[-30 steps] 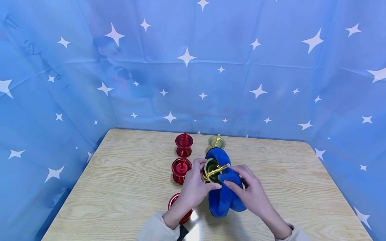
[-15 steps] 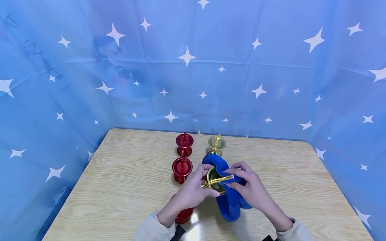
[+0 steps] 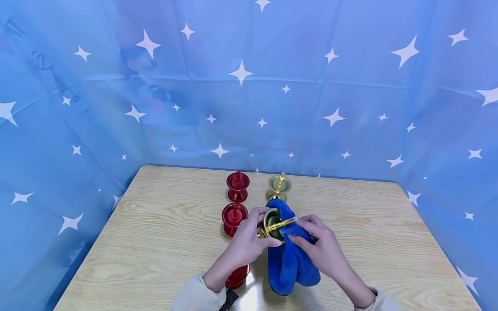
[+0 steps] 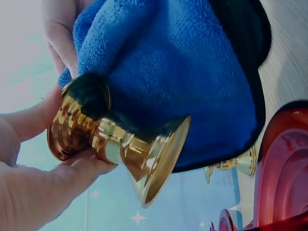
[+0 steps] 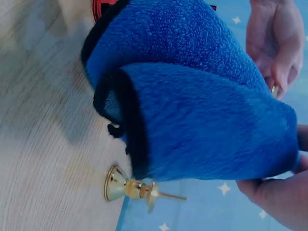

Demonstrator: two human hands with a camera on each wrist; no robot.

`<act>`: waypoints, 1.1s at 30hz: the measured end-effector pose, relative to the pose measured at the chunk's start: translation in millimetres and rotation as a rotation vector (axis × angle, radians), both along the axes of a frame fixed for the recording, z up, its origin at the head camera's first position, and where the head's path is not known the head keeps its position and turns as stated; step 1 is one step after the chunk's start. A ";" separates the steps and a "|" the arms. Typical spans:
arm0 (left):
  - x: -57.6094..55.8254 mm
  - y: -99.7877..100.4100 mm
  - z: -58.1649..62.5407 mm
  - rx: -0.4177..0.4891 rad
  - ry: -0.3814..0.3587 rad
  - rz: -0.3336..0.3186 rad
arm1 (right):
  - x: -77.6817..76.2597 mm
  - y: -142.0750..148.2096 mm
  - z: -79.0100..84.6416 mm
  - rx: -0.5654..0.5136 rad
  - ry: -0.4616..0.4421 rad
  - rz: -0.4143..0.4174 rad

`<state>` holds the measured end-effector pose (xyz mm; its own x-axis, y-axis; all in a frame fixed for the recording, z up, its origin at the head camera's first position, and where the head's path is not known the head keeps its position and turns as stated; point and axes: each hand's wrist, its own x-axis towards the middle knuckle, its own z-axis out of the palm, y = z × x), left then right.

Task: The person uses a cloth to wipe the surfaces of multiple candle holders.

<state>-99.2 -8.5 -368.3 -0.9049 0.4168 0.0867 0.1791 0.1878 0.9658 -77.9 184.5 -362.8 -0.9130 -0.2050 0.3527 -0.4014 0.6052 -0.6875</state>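
My left hand (image 3: pixel 249 239) grips a gold candle holder (image 4: pixel 115 139) by its dish and stem, off the table. It lies tilted, and its thin gold spike (image 3: pixel 284 223) points toward my right hand (image 3: pixel 323 246). With thumb and fingers the right hand pinches a plush blue cloth (image 3: pixel 289 263) near the tip of that spike. The cloth lies against the dish's far side and hangs below it in folds. In the right wrist view the black-edged blue cloth (image 5: pixel 207 125) hides most of the candle holder.
Red candle holders (image 3: pixel 238 185) stand in a column on the left, the nearest partly behind my left forearm. Another gold candle holder (image 3: pixel 279 185) stands at the back, just beyond the cloth. Star-patterned blue fabric (image 3: pixel 241 108) rises behind the wooden table (image 3: pixel 163 224).
The cloth's folds have swung about at the dish, and their lower end now hangs nearer me. The candle holder dipped right, then came back left. Both hands keep their holds.
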 end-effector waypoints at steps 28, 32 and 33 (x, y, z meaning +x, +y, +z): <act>1.6 4.9 -2.5 -0.138 0.135 -0.070 | 0.5 4.5 -1.0 -0.144 -0.209 -0.134; 3.6 8.4 -3.7 -0.266 0.217 0.014 | 3.7 1.6 -1.5 -0.113 -0.167 -0.149; 3.9 8.4 -3.4 -0.275 0.225 0.021 | 3.4 1.5 -1.3 -0.104 -0.150 -0.141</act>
<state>-95.3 0.0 -371.7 -0.8847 0.4335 0.1717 0.3746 0.4415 0.8153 -74.5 185.9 -364.2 -0.9738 -0.0408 0.2239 -0.2066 0.5709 -0.7946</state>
